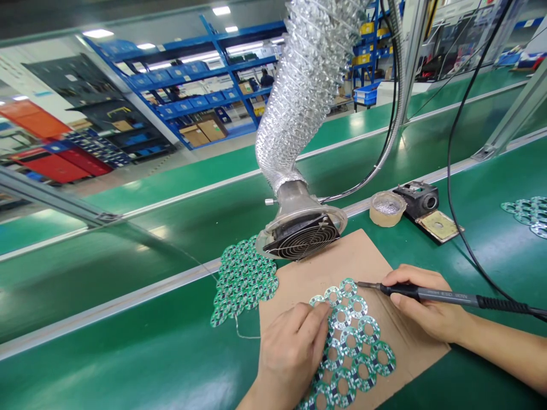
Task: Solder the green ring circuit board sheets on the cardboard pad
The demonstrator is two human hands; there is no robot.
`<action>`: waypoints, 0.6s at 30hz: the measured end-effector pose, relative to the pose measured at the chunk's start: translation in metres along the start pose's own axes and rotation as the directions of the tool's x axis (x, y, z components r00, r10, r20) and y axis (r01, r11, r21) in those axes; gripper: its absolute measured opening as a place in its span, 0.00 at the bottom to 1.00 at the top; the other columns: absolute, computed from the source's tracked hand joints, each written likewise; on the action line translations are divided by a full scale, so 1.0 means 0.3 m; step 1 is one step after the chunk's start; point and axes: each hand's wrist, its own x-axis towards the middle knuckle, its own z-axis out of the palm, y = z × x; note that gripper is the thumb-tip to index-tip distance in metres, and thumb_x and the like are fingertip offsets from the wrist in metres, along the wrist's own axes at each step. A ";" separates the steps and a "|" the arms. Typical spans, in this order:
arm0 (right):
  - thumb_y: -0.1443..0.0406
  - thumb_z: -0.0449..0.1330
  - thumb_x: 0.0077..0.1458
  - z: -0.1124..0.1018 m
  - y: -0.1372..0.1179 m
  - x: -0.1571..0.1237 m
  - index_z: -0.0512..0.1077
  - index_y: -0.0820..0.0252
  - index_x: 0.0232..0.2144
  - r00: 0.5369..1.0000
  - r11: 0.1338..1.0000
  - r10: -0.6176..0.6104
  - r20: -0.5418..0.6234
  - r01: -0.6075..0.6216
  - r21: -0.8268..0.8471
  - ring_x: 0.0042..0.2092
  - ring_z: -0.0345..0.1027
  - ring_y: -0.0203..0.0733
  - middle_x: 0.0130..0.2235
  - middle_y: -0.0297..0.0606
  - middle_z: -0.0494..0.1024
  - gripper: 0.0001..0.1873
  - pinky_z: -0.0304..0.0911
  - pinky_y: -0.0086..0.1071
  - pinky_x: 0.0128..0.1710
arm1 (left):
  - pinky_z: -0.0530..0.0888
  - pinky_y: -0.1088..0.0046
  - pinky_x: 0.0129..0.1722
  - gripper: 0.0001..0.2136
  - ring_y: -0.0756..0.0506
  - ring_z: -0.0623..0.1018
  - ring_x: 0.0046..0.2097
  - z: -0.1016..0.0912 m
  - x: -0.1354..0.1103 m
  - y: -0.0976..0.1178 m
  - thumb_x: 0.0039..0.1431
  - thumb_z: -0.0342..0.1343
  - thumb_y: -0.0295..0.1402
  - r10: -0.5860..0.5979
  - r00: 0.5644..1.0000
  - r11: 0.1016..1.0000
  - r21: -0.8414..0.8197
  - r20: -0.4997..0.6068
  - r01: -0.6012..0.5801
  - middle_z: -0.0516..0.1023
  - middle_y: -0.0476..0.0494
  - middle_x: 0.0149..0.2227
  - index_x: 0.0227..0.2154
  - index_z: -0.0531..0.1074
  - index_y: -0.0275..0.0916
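My right hand (pixel 423 302) grips a soldering iron (pixel 444 296), its tip at the edge of the topmost ring on a panel of ring-shaped green circuit boards (pixel 351 339). The panel lies on a sheet of brown cardboard (pixel 363 256). My left hand (pixel 293 347) rests over the panel's left side, fingers closed in a pinch near the upper rings. A thin solder wire (pixel 248 336) runs from the left into this hand; its end is hidden by the fingers. A second panel of ring boards (pixel 245 279) lies to the left, partly over the cardboard's edge.
A fume extractor fan (pixel 303 236) on a silver duct (pixel 294 114) hangs low above the cardboard. Behind my right hand stand a tape roll (pixel 388 209) and a soldering iron stand (pixel 421 199) with a sponge. The iron's black cable (pixel 459 228) loops at the right. More ring boards (pixel 530 213) lie far right.
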 end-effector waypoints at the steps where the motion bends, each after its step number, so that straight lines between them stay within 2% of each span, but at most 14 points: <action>1: 0.68 0.55 0.54 0.001 -0.003 0.001 0.72 0.58 0.36 1.000 1.000 0.004 -0.002 -0.004 0.003 0.31 0.68 0.38 0.32 0.36 0.75 0.08 0.63 0.31 0.30 | 0.69 0.77 0.26 0.08 0.52 0.74 0.27 0.001 -0.001 -0.001 0.61 0.51 0.27 0.000 1.000 1.000 0.001 0.005 0.000 0.73 0.49 0.26 0.39 0.73 0.38; 13: 0.67 0.55 0.53 -0.002 0.001 -0.009 0.71 0.58 0.36 0.999 1.000 -0.025 -0.029 0.026 0.017 0.29 0.67 0.38 0.30 0.36 0.75 0.07 0.63 0.31 0.29 | 0.69 0.77 0.27 0.08 0.52 0.73 0.28 0.007 0.001 0.007 0.59 0.52 0.27 0.025 1.000 0.999 0.036 0.003 -0.025 0.74 0.49 0.26 0.40 0.73 0.39; 18: 0.67 0.55 0.53 -0.005 0.003 -0.011 0.71 0.58 0.35 1.000 0.999 -0.027 -0.006 0.027 0.026 0.30 0.68 0.38 0.30 0.36 0.75 0.07 0.62 0.31 0.29 | 0.70 0.76 0.28 0.08 0.51 0.74 0.29 0.006 -0.017 0.007 0.59 0.52 0.27 0.031 0.999 0.999 0.037 0.026 -0.032 0.75 0.48 0.27 0.41 0.72 0.39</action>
